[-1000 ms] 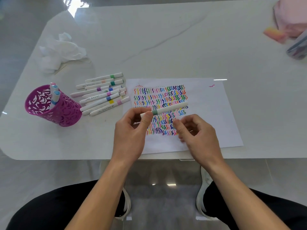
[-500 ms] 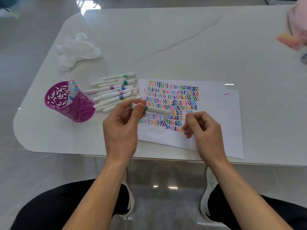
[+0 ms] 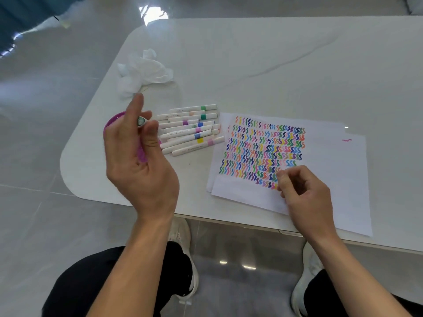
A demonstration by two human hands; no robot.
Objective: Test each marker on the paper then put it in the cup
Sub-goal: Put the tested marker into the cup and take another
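Well left of the paper (image 3: pixel 332 168), the left hand (image 3: pixel 139 165) pinches a green marker (image 3: pixel 142 121); the cup (image 3: pixel 112 121) is mostly hidden behind it. The right hand (image 3: pixel 304 193) rests on the paper, loosely curled, empty. A pile of markers (image 3: pixel 190 129) just left of the paper seems to be still waiting.

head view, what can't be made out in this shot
- purple cup: mostly behind the left hand, so its contents are hidden.
- held marker: only its greenish end shows; the left hand's fingers hide the barrel.
- markers on the table: the barrel print is too small to read.
- paper: the right hand covers the lowest squiggles.
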